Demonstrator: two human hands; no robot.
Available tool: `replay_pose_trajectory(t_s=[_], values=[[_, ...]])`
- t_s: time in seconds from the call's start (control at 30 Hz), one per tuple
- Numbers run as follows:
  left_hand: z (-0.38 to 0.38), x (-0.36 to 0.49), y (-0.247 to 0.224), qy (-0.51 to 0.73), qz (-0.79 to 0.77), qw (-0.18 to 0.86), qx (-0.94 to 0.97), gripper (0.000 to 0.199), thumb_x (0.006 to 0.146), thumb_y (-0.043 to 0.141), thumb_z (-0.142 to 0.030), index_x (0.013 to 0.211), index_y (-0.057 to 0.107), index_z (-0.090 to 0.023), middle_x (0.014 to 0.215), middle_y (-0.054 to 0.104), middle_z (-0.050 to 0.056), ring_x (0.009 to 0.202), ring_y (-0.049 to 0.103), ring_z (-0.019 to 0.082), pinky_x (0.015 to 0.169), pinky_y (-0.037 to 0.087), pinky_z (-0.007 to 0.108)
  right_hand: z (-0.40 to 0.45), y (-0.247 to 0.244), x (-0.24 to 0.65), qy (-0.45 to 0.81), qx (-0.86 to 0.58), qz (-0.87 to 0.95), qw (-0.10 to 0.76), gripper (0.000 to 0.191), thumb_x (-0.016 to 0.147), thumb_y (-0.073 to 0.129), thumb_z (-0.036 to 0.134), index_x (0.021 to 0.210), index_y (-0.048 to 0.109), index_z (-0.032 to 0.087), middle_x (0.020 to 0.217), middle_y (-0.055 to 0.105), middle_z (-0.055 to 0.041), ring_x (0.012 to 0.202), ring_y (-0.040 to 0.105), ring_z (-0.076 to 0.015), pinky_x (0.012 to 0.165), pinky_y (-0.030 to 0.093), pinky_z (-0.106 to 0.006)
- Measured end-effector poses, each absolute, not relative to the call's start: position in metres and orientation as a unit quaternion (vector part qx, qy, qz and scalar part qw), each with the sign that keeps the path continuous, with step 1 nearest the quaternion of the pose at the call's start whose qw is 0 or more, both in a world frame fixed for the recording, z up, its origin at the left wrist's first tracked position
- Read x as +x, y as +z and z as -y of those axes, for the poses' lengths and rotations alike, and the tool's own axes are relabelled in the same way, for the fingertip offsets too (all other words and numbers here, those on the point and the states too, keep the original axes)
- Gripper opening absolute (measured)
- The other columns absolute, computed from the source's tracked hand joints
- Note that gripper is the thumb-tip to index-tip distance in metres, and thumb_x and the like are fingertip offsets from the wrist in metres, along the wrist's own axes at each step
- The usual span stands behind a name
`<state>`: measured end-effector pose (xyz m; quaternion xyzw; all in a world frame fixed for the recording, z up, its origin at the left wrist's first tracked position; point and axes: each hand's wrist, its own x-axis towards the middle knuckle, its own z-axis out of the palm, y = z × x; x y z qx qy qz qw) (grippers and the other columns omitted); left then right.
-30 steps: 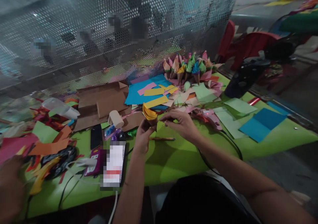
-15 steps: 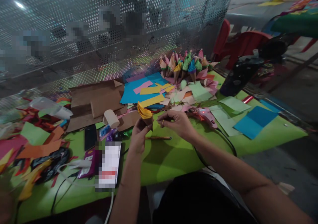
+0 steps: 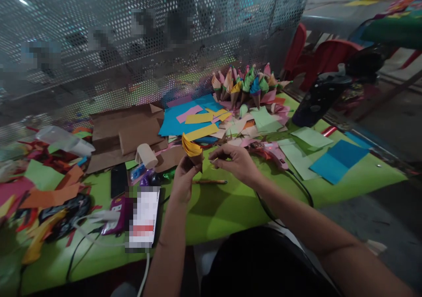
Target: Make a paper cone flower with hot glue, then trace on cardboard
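My left hand [image 3: 184, 174] is closed round the brown cone of a paper ice cream cone [image 3: 191, 147] with a folded yellow top. Just to the right, my right hand [image 3: 234, 161] is pinched, thumb and finger together; whatever lies between the tips is too small to make out. A small gap separates it from the cone. Below both hands a thin brown stick, like a pencil [image 3: 211, 182], lies on the green tabletop [image 3: 231, 209]. Beyond my right hand rests a pink glue gun [image 3: 272, 152] with a lit red spot and a black cord.
Several finished paper cones [image 3: 244, 84] stand at the back. Coloured paper [image 3: 339, 161] and brown card [image 3: 128, 130] are spread about. A dark tumbler [image 3: 319, 99] stands at the right. On the left are a phone [image 3: 143, 218] with its cable, a yellow glue gun [image 3: 42, 240] and paper scraps.
Both hands hold almost the same pose, with the cone still in the left. The view has shifted very slightly.
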<state>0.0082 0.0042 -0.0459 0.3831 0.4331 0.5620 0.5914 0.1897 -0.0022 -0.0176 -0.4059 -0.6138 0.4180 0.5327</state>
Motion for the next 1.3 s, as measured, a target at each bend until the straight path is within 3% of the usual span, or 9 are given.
replay_pose_trajectory(t_s=[0.23, 0.43, 0.97, 1.3], values=[[-0.003, 0.01, -0.048, 0.557, -0.439, 0.578, 0.404, 0.04, 0.055, 0.087, -0.018, 0.093, 0.074, -0.021, 0.097, 0.075, 0.003, 0.092, 0.066, 0.017, 0.081, 0.049, 0.025, 0.004, -0.016, 0.19, 0.407, -0.417, 0.613, 0.534, 0.02, 0.078, 0.073, 0.038, 0.074, 0.066, 0.019, 0.065, 0.068, -0.0009, 0.062, 0.062, -0.0148, 0.058, 0.049, -0.027], [-0.001, 0.014, -0.045, 0.551, -0.439, 0.576, 0.416, 0.04, 0.056, 0.086, -0.019, 0.093, 0.073, -0.021, 0.093, 0.074, 0.003, 0.089, 0.065, 0.016, 0.08, 0.048, 0.025, 0.005, -0.021, 0.19, 0.334, -0.416, 0.639, 0.554, 0.007, 0.08, 0.067, 0.026, 0.078, 0.072, 0.021, 0.074, 0.073, -0.003, 0.068, 0.067, -0.0178, 0.064, 0.052, -0.03], [0.001, 0.015, -0.047, 0.512, -0.452, 0.552, 0.479, 0.043, 0.059, 0.085, -0.019, 0.099, 0.072, -0.022, 0.088, 0.07, 0.002, 0.082, 0.06, 0.015, 0.07, 0.043, 0.024, 0.005, -0.027, 0.19, 0.131, -0.431, 0.734, 0.508, 0.015, 0.091, 0.06, 0.021, 0.086, 0.073, 0.024, 0.085, 0.075, -0.0052, 0.078, 0.068, -0.0191, 0.069, 0.053, -0.028], [0.002, 0.014, -0.048, 0.51, -0.452, 0.551, 0.482, 0.043, 0.06, 0.085, -0.019, 0.101, 0.072, -0.022, 0.09, 0.071, 0.003, 0.084, 0.061, 0.015, 0.075, 0.044, 0.026, 0.004, -0.032, 0.189, 0.073, -0.461, 0.745, 0.476, 0.013, 0.091, 0.055, 0.017, 0.088, 0.067, 0.021, 0.083, 0.069, -0.0078, 0.077, 0.064, -0.021, 0.067, 0.048, -0.03]])
